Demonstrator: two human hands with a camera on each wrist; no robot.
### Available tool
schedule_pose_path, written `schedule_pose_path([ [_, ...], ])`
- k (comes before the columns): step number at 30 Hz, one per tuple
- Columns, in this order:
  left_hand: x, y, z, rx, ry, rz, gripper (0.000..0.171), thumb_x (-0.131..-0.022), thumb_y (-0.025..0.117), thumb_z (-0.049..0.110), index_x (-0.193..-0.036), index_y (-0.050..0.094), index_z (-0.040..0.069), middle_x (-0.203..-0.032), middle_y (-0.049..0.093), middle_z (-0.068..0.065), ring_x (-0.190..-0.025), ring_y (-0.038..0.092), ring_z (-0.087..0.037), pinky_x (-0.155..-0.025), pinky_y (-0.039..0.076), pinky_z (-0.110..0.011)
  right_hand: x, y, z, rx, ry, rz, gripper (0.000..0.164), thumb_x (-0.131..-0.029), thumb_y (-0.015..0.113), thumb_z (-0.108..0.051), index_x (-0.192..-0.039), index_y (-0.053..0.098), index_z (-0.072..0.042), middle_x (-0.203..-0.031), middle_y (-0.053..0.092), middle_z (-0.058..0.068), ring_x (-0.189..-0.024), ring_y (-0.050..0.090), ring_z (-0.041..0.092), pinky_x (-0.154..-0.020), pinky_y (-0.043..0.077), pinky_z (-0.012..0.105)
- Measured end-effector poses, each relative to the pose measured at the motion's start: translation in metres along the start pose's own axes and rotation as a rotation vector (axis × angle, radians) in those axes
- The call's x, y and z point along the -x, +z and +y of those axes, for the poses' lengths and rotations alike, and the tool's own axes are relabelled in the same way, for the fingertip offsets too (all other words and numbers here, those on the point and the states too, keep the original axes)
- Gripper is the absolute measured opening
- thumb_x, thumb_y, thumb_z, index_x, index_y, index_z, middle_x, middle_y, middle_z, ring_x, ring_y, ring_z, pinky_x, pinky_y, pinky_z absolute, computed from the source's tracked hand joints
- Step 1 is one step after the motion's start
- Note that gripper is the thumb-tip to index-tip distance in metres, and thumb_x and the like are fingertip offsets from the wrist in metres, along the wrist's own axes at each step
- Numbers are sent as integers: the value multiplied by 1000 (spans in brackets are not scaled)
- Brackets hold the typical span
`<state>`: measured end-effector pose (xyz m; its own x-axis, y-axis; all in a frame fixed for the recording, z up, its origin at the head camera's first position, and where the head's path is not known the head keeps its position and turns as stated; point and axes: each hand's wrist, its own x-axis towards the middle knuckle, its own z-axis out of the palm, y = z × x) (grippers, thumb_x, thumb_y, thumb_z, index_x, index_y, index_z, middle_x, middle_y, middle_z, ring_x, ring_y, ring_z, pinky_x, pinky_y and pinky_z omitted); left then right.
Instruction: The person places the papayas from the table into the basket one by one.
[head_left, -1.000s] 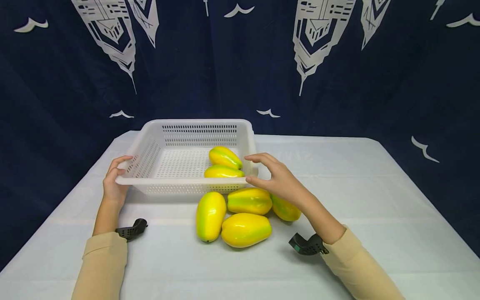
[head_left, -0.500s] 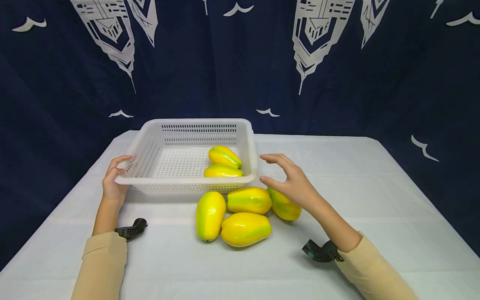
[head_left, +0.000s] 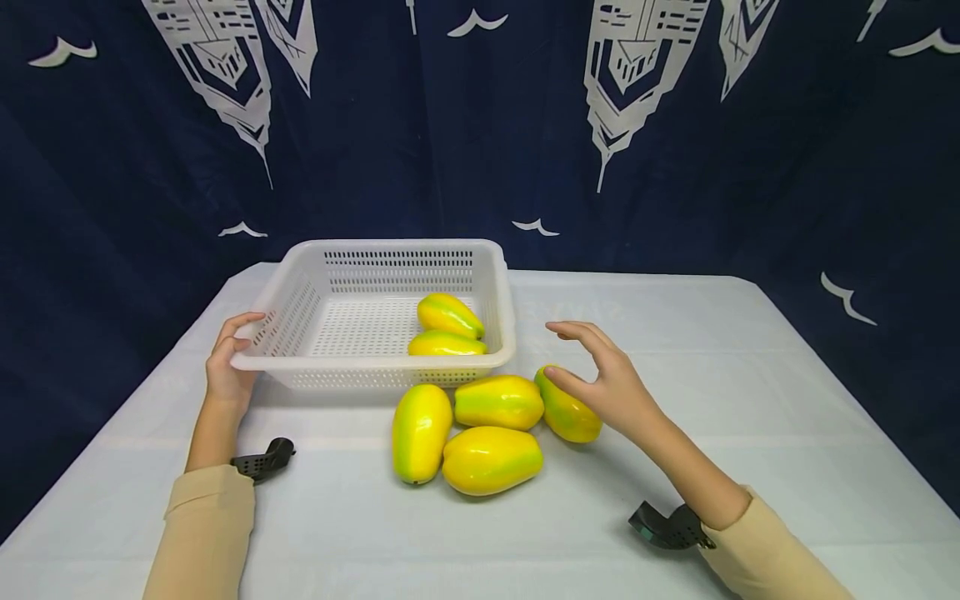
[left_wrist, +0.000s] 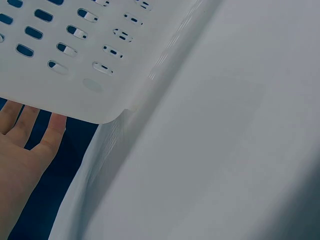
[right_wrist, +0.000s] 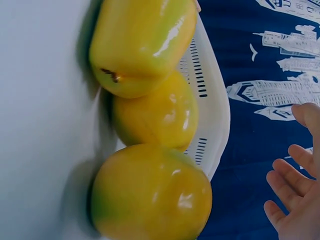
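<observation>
A white plastic basket (head_left: 397,362) with slotted walls holds two yellow-green papayas, the rear papaya (head_left: 448,315) and the front papaya (head_left: 447,342), at its right end. My left hand (head_left: 229,367) grips the basket's left front corner; in the left wrist view its fingers (left_wrist: 50,137) pass partly behind the basket wall. My right hand (head_left: 611,379), fingers spread apart and holding nothing, hovers over the rightmost loose papaya (head_left: 572,412). Beside that fruit lie a papaya (head_left: 498,402) near the basket, a front papaya (head_left: 492,460) and an upright-lying papaya (head_left: 422,433).
A white cloth covers the table (head_left: 735,400). Behind it hangs a dark blue curtain (head_left: 435,150) with white prints. Black wrist devices, such as the left device (head_left: 264,460) and the right device (head_left: 670,527), sit on both forearms.
My right hand has moved away from the basket's right rim, rightward and slightly toward me, to above the rightmost papaya. The left hand, basket and fruit have stayed put.
</observation>
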<state>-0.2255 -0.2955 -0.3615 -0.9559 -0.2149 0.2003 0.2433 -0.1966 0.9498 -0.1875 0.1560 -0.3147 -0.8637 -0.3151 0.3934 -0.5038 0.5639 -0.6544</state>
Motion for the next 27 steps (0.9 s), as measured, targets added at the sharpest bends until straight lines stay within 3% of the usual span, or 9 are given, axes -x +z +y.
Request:
schedule_pose_path([
  [16,0,0,-1,40,8,-9,39,-83,27,10,-105,56,23,-125,41,9,-116,35,-10,-94,22,-31,24,1,16,24,56,-16,52,-84,64,-25,-131,44,-19,-130,46,4,-118,43,25,-97,29,56],
  [27,-1,0,0,17,-11,2,40,-83,27,12,-109,55,23,-130,38,7,-119,33,-10,-96,20,-32,37,0,29,56,39,2,52,-82,65,-22,-130,45,-15,-130,45,6,-118,43,27,-96,31,57],
])
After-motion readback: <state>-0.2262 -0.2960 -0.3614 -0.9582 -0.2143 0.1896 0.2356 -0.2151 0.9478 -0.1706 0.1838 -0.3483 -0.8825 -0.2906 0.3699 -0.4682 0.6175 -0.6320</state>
